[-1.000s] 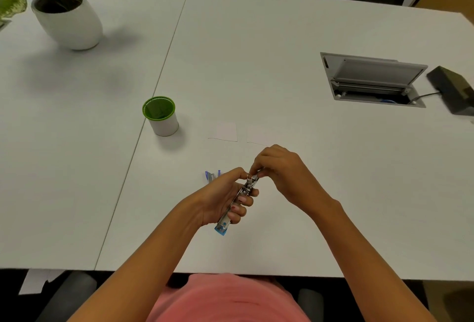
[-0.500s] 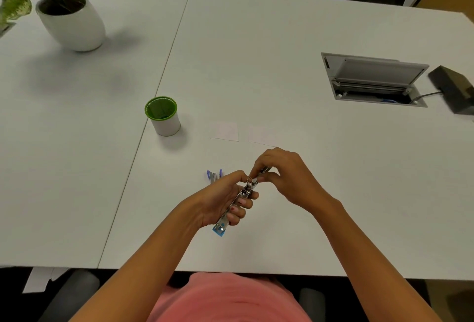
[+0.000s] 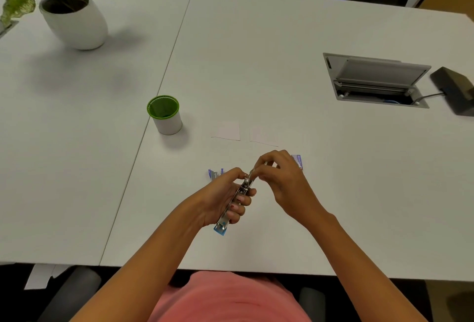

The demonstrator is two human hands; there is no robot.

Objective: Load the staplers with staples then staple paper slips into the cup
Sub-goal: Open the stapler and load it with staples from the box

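Note:
My left hand grips a small blue and metal stapler, opened up, held above the table near its front edge. My right hand pinches at the stapler's far metal end; what sits between its fingertips is too small to tell. A second blue stapler lies on the table just behind my left hand. A small purple staple box shows behind my right hand. Two white paper slips lie side by side farther back. The white cup with a green rim stands to their left.
A potted plant stands at the far left. A grey cable hatch with its lid raised is set into the table at the right, beside a dark device. A seam between two tabletops runs past the cup.
My right hand has shifted a little to the right along the stapler's tip, uncovering the purple box behind it. My left hand keeps its hold on the stapler.

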